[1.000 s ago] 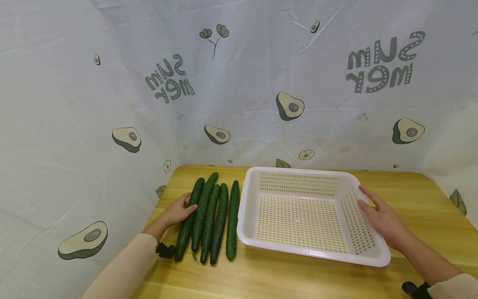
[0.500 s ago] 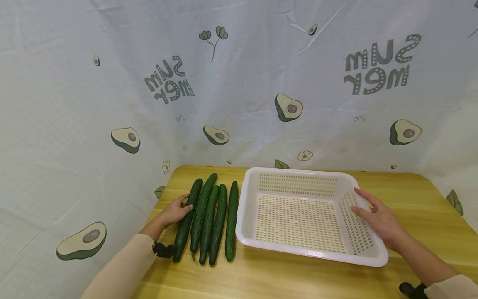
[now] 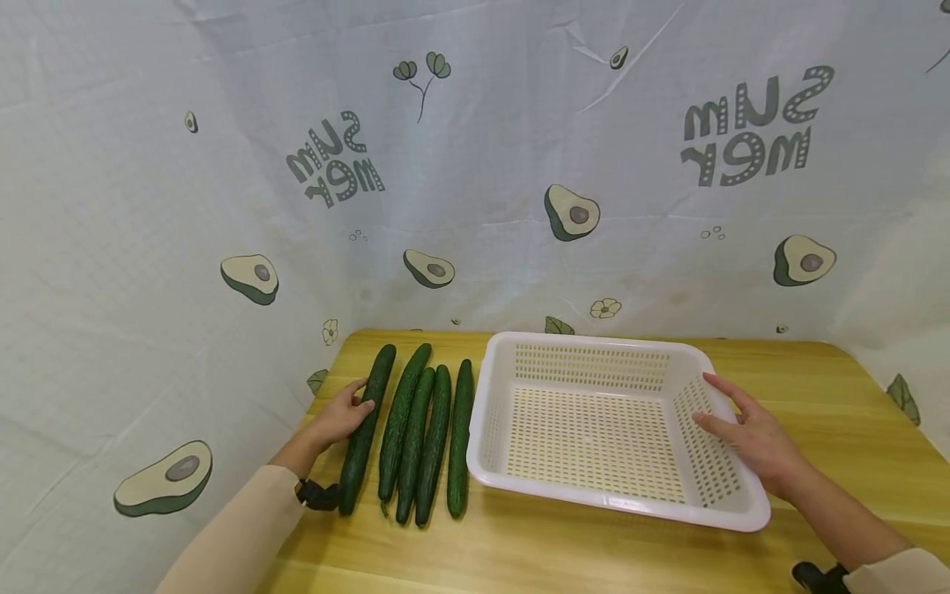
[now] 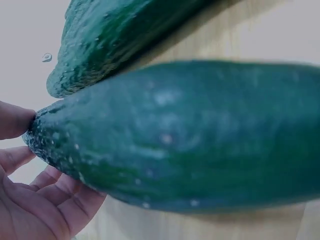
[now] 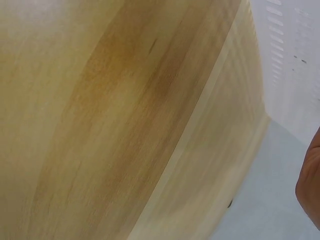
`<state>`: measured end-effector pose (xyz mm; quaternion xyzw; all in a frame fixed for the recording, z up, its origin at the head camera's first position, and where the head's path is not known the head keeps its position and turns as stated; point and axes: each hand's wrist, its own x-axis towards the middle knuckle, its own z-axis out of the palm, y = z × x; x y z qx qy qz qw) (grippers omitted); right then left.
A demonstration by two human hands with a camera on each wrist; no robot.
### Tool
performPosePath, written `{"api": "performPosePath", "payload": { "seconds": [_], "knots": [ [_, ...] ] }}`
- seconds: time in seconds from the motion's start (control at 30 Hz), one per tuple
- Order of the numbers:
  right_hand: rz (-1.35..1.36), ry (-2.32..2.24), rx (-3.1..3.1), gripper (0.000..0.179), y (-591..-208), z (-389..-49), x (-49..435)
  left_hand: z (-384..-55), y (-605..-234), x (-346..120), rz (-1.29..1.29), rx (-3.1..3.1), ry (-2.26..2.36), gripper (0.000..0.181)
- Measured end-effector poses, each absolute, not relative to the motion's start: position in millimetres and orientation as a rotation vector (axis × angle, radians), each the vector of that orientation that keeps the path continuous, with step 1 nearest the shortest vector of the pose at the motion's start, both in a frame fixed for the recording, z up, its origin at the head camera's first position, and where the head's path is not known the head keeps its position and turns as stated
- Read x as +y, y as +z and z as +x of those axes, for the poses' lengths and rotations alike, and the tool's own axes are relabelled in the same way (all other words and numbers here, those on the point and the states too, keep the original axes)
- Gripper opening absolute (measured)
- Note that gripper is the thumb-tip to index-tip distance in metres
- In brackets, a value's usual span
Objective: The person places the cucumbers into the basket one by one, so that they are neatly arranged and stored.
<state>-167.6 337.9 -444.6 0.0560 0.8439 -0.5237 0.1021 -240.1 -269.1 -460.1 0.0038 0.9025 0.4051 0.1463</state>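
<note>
My left hand (image 3: 340, 419) holds the leftmost cucumber (image 3: 365, 441) around its middle in the head view, thumb on one side and fingers on the other. Up close in the left wrist view, this dark green cucumber (image 4: 190, 135) fills much of the picture, pinched by the hand (image 4: 45, 200). Right of it lie several more cucumbers (image 3: 417, 445), roughly side by side on the table. My right hand (image 3: 764, 441) grips the right side of a white perforated plastic basket (image 3: 609, 501), thumb over the rim. Only a sliver of that hand (image 5: 311, 185) shows in the right wrist view.
The wooden table (image 3: 534, 553) ends at a pale curtain (image 3: 490, 165) printed with avocados, which hangs behind it and along the left. The basket stands just right of the cucumbers, near the last one.
My left hand has shifted the leftmost cucumber left and slightly away, so a gap has opened beside its neighbour. The right hand's thumb reaches slightly further over the basket's side; the basket stays put.
</note>
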Motion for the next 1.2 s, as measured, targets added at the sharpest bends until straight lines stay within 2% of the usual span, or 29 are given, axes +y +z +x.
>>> {"api": "performPosePath", "payload": {
  "seconds": [0.23,0.5,0.67,0.8,1.2],
  "knots": [
    [0.214,-1.471,2.558,0.087,-441.2,-166.1,335.8,-235.4,-449.4,-265.5,0.037,2.585,1.173,0.063],
    [0.215,-1.408,2.596,0.085,-439.7,-164.2,335.5,-236.0,-434.5,-247.7,0.207,2.679,1.182,0.056],
    [0.218,-1.394,2.607,0.086,-441.2,-161.6,335.8,-236.8,-418.8,-229.2,0.264,2.728,1.239,0.062],
    [0.226,-1.376,2.603,0.087,-440.8,-160.4,335.4,-235.1,-407.3,-213.9,0.374,2.806,1.214,0.067],
    [0.198,-1.367,2.610,0.084,-439.8,-153.4,331.3,-234.5,-388.7,-168.7,0.725,2.854,1.039,0.064]
  ]
}}
